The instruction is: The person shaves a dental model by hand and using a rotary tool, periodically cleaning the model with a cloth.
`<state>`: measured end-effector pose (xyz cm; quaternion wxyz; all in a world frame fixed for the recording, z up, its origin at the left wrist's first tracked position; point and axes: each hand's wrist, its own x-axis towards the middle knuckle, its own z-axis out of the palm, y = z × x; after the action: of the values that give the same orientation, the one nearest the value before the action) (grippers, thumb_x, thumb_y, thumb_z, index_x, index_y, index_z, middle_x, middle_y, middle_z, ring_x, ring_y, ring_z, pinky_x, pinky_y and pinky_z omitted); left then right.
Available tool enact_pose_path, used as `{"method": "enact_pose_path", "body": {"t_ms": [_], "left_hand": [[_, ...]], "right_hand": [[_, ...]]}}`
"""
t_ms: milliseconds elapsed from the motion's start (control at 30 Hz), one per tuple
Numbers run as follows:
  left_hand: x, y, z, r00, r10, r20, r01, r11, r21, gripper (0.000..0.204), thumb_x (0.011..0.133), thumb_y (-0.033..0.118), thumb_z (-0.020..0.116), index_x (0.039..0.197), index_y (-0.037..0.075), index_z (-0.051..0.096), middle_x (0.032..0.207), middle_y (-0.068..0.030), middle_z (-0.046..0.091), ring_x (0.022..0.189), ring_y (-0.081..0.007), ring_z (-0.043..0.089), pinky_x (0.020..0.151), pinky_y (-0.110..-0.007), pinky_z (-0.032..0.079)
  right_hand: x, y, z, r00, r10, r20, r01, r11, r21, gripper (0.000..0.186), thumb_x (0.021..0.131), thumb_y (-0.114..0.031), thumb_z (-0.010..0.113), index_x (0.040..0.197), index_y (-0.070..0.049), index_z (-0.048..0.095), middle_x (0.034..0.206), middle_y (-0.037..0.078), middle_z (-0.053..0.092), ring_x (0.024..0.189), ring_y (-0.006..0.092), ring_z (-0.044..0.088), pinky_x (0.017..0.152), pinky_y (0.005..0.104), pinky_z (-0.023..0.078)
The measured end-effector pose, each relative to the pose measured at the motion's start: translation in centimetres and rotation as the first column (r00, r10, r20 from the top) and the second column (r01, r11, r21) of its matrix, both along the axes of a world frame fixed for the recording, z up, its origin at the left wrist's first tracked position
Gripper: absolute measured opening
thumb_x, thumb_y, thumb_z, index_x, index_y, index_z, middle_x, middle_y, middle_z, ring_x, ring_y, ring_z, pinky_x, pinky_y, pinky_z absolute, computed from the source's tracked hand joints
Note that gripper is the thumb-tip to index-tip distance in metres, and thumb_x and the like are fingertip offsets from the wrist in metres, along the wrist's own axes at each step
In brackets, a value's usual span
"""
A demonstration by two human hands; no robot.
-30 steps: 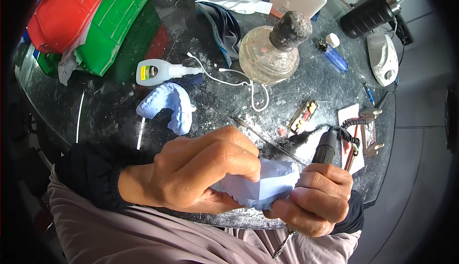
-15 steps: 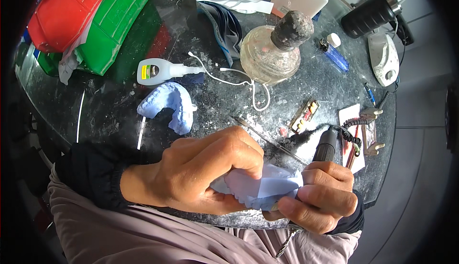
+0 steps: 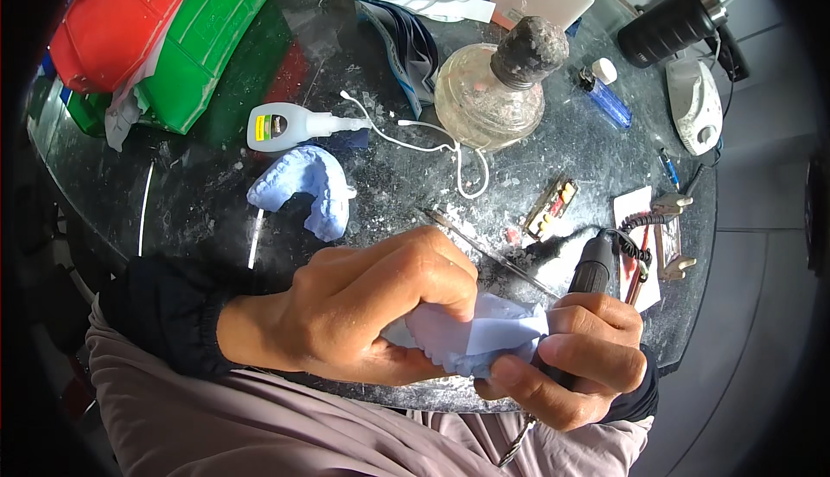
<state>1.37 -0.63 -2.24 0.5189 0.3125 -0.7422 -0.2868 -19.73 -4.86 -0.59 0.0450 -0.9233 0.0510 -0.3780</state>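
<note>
Close in front of me, my left hand (image 3: 372, 304) grips a pale blue plaster dental model (image 3: 497, 328), thumb below and curled fingers on top. My right hand (image 3: 596, 352) is wrapped round a black rotary handpiece (image 3: 593, 266), whose body rises above the fist. Fingertips of the right hand also touch the model's right end. The handpiece's working tip is hidden behind fingers and model. A second blue plaster model (image 3: 324, 192), horseshoe-shaped, lies on the table beyond my left hand.
On the dusty dark table (image 3: 389, 209) are a glass spirit burner (image 3: 488, 105), a white squeeze bottle (image 3: 290, 126), a thin metal tool (image 3: 493, 252), a small tray of teeth (image 3: 551, 209) and a blue lighter (image 3: 608, 103). Red and green bins (image 3: 203, 45) stand far left; a coiled cord (image 3: 635, 239) trails right.
My right hand's fingers and the handpiece have shifted slightly, with the fingertips a little further left along the model's lower edge. My left hand stays nearly still.
</note>
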Motion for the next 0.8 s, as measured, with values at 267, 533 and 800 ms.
{"method": "enact_pose_path", "body": {"t_ms": [267,533,800], "left_hand": [[0.14,-0.02,-0.15,1.0,-0.012,0.007,0.012,1.0,-0.001,0.045,0.06,0.009,0.085,0.087,0.0,0.05,0.078,-0.0193,0.063,0.065,-0.0168,0.062,0.053,-0.022,0.049],[0.09,-0.09,-0.02,1.0,0.001,0.013,-0.001,1.0,0.011,0.044,0.061,0.011,0.085,0.086,0.001,0.05,0.078,-0.0183,0.063,0.064,-0.0153,0.062,0.051,-0.021,0.048],[0.1,-0.04,-0.19,1.0,0.019,0.016,-0.019,1.0,-0.024,0.045,0.061,0.012,0.085,0.086,0.002,0.049,0.078,-0.0179,0.062,0.063,-0.0159,0.062,0.052,-0.022,0.048]], "right_hand": [[0.22,-0.09,-0.44,0.998,-0.002,0.062,0.002,1.0,-0.009,0.037,0.063,-0.032,0.081,0.09,-0.014,0.064,0.084,0.004,0.038,0.04,0.0041,0.037,0.038,0.017,0.039],[0.31,0.37,-0.7,0.991,-0.073,0.113,0.067,0.997,0.048,0.034,0.06,-0.009,0.073,0.093,-0.017,0.068,0.083,-0.002,0.047,0.052,0.0062,0.047,0.043,0.0184,0.037],[0.32,0.04,-0.77,0.984,-0.032,0.177,0.006,0.99,0.143,0.034,0.063,-0.009,0.075,0.095,-0.011,0.066,0.081,0.001,0.049,0.05,0.0082,0.046,0.041,0.0198,0.036]]}}
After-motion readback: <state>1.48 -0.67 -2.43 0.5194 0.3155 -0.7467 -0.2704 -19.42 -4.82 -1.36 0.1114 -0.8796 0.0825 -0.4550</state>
